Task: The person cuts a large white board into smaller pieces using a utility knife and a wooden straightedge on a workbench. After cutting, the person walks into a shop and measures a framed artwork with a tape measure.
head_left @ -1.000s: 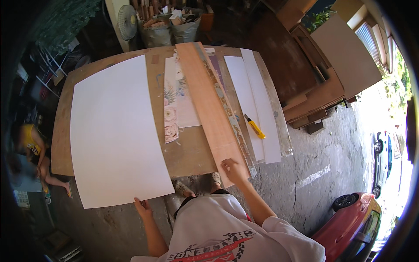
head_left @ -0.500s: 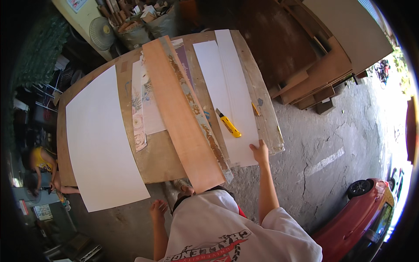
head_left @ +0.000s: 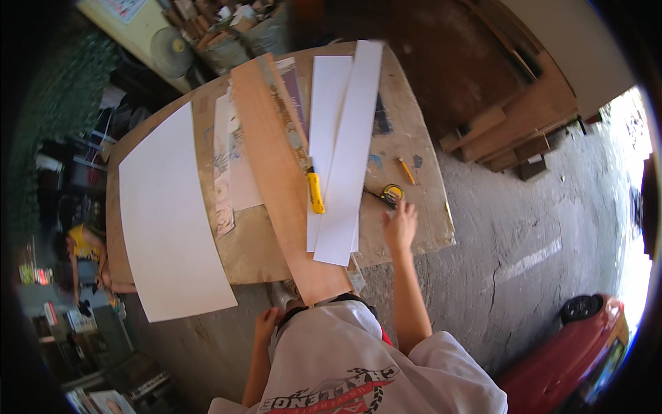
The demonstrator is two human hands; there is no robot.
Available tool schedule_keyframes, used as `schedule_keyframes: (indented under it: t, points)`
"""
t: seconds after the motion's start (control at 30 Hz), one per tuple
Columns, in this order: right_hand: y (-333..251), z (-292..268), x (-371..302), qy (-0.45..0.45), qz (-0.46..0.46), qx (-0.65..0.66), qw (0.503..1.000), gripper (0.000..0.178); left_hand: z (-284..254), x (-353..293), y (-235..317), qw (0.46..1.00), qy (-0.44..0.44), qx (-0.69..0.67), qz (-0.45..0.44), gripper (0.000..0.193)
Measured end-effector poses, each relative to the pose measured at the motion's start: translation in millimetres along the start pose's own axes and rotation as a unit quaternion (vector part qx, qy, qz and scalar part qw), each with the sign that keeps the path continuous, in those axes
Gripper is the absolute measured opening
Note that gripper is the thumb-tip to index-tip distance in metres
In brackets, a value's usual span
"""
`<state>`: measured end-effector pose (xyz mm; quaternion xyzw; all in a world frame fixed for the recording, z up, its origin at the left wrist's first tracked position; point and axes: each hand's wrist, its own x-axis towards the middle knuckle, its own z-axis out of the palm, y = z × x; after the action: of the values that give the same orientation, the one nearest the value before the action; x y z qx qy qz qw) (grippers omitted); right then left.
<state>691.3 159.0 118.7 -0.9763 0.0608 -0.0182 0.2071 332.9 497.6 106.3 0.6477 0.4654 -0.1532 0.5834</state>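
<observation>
My right hand (head_left: 400, 226) is over the near right of the table, fingers apart. Its fingertips reach the yellow and black tape measure (head_left: 392, 194); whether they touch it I cannot tell. Left of it lie two long white strips (head_left: 349, 152), one slanting across the other. A yellow utility knife (head_left: 316, 193) lies along their left edge, partly over the wooden board. My left hand (head_left: 267, 323) hangs low by my waist, off the table, its fingers mostly hidden. A pencil (head_left: 406, 170) rests right of the tape measure.
A long brown wooden board (head_left: 276, 179) lies over a patterned strip. A large white sheet (head_left: 172, 221) overhangs the table's near left edge. A person in a yellow top (head_left: 86, 245) sits at left. Wooden furniture (head_left: 524, 117) and a red car (head_left: 572, 352) stand at right.
The white strips have shifted left and now cross, the knife with them. The tape measure has come into sight. My right hand has left the strip's near corner and moved slightly left and farther out.
</observation>
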Motion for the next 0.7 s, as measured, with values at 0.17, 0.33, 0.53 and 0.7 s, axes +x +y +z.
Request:
schedule_keyframes:
  t: [0.17, 0.33, 0.53, 0.7]
  points:
    - [53.3, 19.9, 50.0, -0.16, -0.137, -0.002, 0.978, 0.093, 4.0, -2.2, -30.2, 0.997, 0.015, -0.069, -0.011, 0.038]
    - [115.4, 51.2, 98.6, -0.249, -0.185, 0.013, 0.951, 0.07, 4.1, -9.8, -72.3, 0.98, 0.136, 0.068, 0.127, 0.044]
    - [193.4, 41.8, 81.0, -0.397, 0.35, 0.636, 0.561, 0.026, 9.1, -20.3, -105.0, 0.964, 0.156, -0.212, 0.042, 0.04]
    - [111.7, 72.5, 67.5, -0.121, 0.193, 0.667, 0.709, 0.028, 9.8, -28.1, -125.5, 0.958, 0.169, -0.22, 0.075, 0.04]
